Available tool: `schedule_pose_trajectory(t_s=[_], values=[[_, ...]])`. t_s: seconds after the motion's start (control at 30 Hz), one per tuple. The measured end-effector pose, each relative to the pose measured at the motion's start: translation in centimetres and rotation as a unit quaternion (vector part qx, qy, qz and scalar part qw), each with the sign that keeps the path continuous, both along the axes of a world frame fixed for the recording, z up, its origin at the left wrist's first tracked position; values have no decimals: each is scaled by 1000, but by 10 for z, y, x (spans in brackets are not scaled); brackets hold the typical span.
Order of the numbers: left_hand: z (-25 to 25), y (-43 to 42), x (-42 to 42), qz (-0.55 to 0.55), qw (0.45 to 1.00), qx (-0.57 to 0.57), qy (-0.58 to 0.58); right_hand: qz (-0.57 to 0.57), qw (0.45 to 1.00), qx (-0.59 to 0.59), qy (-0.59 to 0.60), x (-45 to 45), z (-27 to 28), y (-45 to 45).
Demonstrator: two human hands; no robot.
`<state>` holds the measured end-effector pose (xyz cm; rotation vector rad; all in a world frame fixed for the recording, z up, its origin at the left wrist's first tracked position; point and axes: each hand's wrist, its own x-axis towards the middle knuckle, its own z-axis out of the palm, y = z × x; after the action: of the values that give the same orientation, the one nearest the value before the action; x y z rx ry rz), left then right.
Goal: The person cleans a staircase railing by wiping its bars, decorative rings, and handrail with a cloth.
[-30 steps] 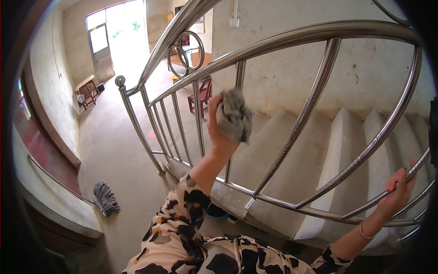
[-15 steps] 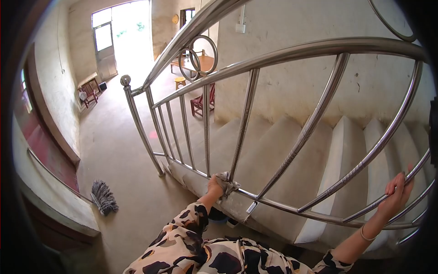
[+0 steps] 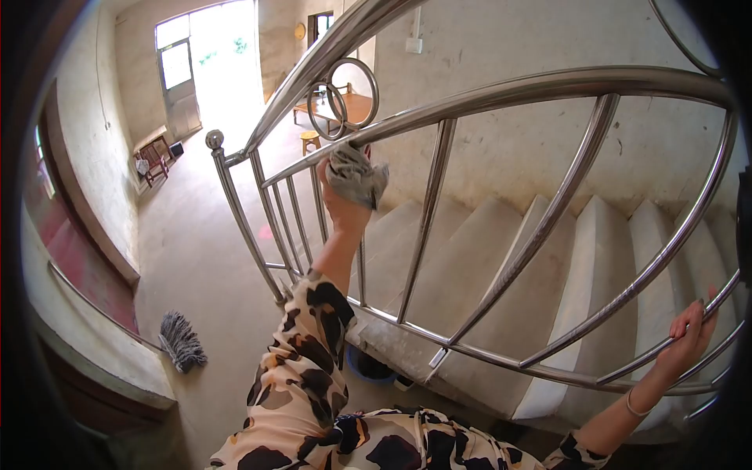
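Observation:
My left hand [image 3: 341, 211] is closed on a crumpled grey cloth [image 3: 359, 178]. The cloth presses against the top of an upright bar, just under the sloping middle rail [image 3: 501, 95] of the metal stair railing. Far to the right, my right hand [image 3: 685, 338] wraps around another slanting bar [image 3: 638, 362] of the same railing. A band circles that wrist. Part of the upright behind the cloth and left hand is hidden.
Concrete steps [image 3: 470, 251] lie behind the railing. Below its lower rail, a dark blue tub [image 3: 372, 366] stands on the floor. A grey mop head [image 3: 182, 343] rests at left. Farther off are a wooden table [image 3: 356, 108], a yellow stool [image 3: 310, 141] and a chair [image 3: 154, 160].
My left hand has moved the cloth up from the lower rail to the top of an upright bar. My right hand keeps its hold. The view has shifted slightly.

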<state>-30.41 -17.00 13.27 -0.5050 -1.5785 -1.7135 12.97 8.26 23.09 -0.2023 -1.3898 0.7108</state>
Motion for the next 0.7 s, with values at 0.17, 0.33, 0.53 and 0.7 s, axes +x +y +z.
schedule_pose_trajectory(t_s=[0.17,0.33,0.53,0.7], values=[[-75,5,-1,-262,935,224,-80,-6,1000,-7,1,0,-2,1],[-189,-2,6,-404,769,404,-288,-22,999,-19,17,-4,0,-2],[-312,-8,-27,-144,871,-267,-386,-47,998,-30,21,-6,4,-7],[-350,-3,-36,-228,848,-27,-478,-19,1000,-10,21,-6,2,-4]])
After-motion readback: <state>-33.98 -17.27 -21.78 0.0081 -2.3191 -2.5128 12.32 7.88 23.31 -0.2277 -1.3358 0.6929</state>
